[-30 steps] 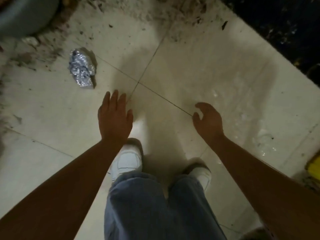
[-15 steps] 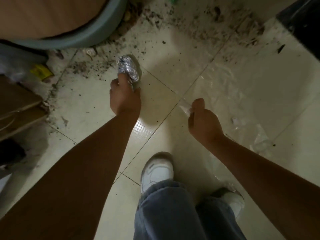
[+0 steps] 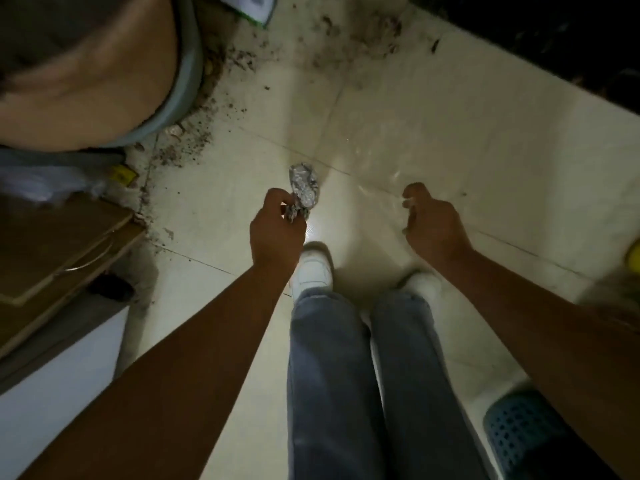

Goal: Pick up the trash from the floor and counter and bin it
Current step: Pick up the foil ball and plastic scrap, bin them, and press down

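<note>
My left hand (image 3: pixel 275 230) is shut on a crumpled ball of silver foil (image 3: pixel 304 185), which sticks out past my fingertips above the pale tiled floor. My right hand (image 3: pixel 433 225) is curled closed to the right, pinching the edge of a clear plastic sheet (image 3: pixel 398 174) that spreads faintly over the tiles ahead. Both hands hang in front of my white shoes and blue jeans.
A large round tub with a grey-blue rim (image 3: pixel 183 84) stands at the upper left, with dirt scattered around its base. Brown cardboard (image 3: pixel 52 244) and a white box sit at the left. A blue perforated basket (image 3: pixel 523 431) is at the lower right. A yellow object (image 3: pixel 633 256) touches the right edge.
My left hand reached the foil on the floor, closed on it and lifted it toward me. My right hand closed on the clear plastic. The view has risen and shifted.
</note>
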Tool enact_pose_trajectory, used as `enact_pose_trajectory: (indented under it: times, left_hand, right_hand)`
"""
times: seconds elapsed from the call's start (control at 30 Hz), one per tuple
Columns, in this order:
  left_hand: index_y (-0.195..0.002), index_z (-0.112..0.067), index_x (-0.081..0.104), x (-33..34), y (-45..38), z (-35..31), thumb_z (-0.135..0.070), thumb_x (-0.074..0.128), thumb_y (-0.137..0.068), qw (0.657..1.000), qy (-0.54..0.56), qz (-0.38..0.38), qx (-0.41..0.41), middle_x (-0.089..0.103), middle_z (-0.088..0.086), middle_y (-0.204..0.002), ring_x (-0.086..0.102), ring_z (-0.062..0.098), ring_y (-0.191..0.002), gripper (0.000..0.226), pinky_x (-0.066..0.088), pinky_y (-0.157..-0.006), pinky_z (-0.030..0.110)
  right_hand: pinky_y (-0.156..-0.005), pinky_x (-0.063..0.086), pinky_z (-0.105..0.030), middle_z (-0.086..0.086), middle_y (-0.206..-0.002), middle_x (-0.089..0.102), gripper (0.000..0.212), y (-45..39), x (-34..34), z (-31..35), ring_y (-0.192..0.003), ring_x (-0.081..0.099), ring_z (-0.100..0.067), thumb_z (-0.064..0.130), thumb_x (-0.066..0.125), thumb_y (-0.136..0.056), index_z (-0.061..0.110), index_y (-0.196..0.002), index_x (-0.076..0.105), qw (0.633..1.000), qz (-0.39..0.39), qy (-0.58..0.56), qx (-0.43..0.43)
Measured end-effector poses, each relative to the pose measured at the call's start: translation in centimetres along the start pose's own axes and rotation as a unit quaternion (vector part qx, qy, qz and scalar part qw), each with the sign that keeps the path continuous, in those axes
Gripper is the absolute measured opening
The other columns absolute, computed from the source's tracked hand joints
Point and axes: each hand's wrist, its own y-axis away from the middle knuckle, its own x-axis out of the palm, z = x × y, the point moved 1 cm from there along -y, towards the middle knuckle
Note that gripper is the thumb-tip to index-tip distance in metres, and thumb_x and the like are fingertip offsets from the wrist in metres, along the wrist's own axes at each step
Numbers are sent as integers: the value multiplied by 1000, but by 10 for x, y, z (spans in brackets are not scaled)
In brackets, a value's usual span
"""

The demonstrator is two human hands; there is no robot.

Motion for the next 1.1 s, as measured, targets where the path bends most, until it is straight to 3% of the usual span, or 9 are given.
enact_pose_trajectory:
  times: [0.1,0.17,0.3,0.43,0.53,0.63,0.83,0.93,1.1]
  left_hand:
    - [-102,-1,57,-6,54,-58,1,59,-88,997,-23,57,51,67,27,-101,66,42,-90,14,54,-81,47]
    - [-101,-1,57,-6,89,-98,1,59,-88,991,-49,87,92,67,28,-99,66,44,-89,13,55,-80,51]
    - [-103,2,57,8,159,-175,-3,61,-88,960,-133,158,190,68,25,-101,65,38,-93,17,52,-80,41]
    - [-107,2,57,43,242,-227,-8,60,-90,883,-254,256,300,68,23,-107,63,34,-99,20,48,-79,35]
    - [-108,1,57,82,317,-242,-9,60,-91,820,-309,320,359,68,22,-109,62,34,-100,20,45,-78,34]
    - [-110,1,56,118,378,-235,-10,61,-91,779,-348,349,387,67,22,-111,62,33,-102,22,47,-80,35]
    - [-112,1,55,184,497,-154,-9,60,-91,699,-424,416,398,66,21,-114,61,33,-104,24,49,-83,36]
    - [-112,1,56,212,543,-103,-9,59,-91,676,-443,431,401,66,21,-115,61,34,-106,23,48,-86,37]
    - [-115,0,54,259,611,-21,-8,55,-93,656,-476,448,378,63,21,-120,59,34,-111,24,48,-87,36]
  right_hand:
    - [-81,58,-36,-26,-118,63,31,56,-44,-15,-97,65,-43,-9,39,-92,-4,-120,52,982,-89,-156,62]
    - [-56,53,-7,-26,-114,63,31,94,-71,-33,-83,68,-39,-9,38,-92,-4,-117,55,951,-147,-240,129]
    - [-42,45,-1,-16,-100,62,27,180,-113,-84,-39,58,3,-3,42,-94,-3,-115,60,861,-232,-376,251]
    - [-79,55,-34,-27,-111,64,22,272,-141,-135,-73,61,-24,2,48,-92,-3,-107,64,794,-294,-421,326]
    - [-85,41,-29,-24,-103,62,20,339,-139,-170,-100,57,-30,15,70,-80,1,-92,63,791,-315,-370,371]
    - [-92,36,-29,-24,-125,52,39,390,-111,-199,-118,47,-35,12,65,-83,-6,-116,54,780,-280,-355,434]
    - [-77,45,-30,-26,-107,66,28,531,-8,-272,-102,60,-37,15,49,-93,-6,-95,67,629,-293,-447,565]
    - [-84,42,-28,-27,-108,62,30,597,36,-297,-107,55,-34,14,49,-94,-11,-94,66,562,-343,-443,609]
    - [-53,32,-7,-2,-62,46,43,663,90,-339,-55,39,-8,4,49,-91,17,-51,39,499,-382,-443,639]
